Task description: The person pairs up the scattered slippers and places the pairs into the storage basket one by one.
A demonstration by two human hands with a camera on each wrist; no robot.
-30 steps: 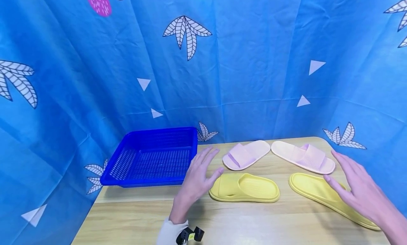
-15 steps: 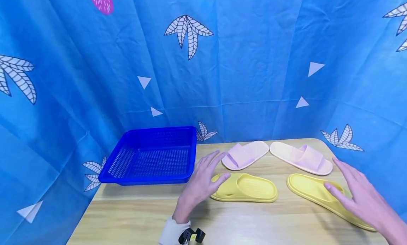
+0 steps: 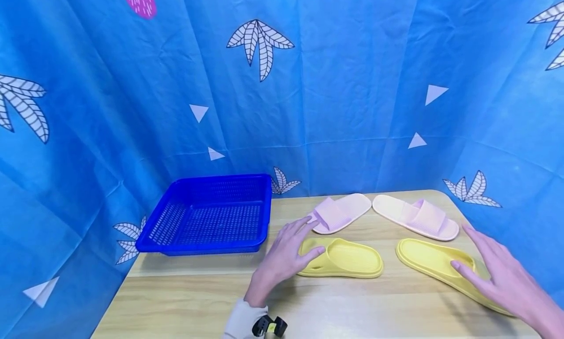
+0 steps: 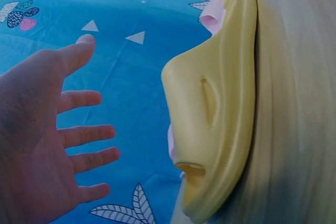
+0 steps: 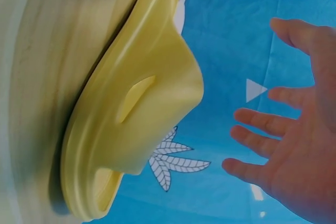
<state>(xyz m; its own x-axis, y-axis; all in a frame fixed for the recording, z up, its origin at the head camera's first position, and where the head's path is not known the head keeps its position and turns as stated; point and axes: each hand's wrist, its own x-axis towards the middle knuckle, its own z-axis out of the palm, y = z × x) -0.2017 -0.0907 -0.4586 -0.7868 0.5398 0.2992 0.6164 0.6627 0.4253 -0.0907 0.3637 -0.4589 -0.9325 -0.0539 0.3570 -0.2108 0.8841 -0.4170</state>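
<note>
Two yellow slippers lie on the wooden table, toes pointing outward. Over the toe of the left yellow slipper (image 3: pixel 352 259) hovers my left hand (image 3: pixel 284 253), fingers extended and holding nothing. In the left wrist view a gap shows between that hand (image 4: pixel 47 140) and the slipper's strap (image 4: pixel 191 103). My right hand (image 3: pixel 500 275), also empty with fingers spread, is above the strap end of the right yellow slipper (image 3: pixel 434 260) and covers part of it. The right wrist view shows the palm (image 5: pixel 304 156) apart from the strap (image 5: pixel 163 98). Behind are two pink slippers, one left (image 3: pixel 337 214), one right (image 3: pixel 416 216).
A blue perforated plastic basket (image 3: pixel 270 207) stands at the table's back left, with nothing in it. The wooden tabletop (image 3: pixel 185 305) runs to the front. A blue patterned curtain (image 3: pixel 352 84) hangs behind and at both sides.
My left hand has shifted right, further over the left yellow slipper. The right hand has stayed nearly in place, dropping slightly. The slippers and basket rest as before, with a small camera shift.
</note>
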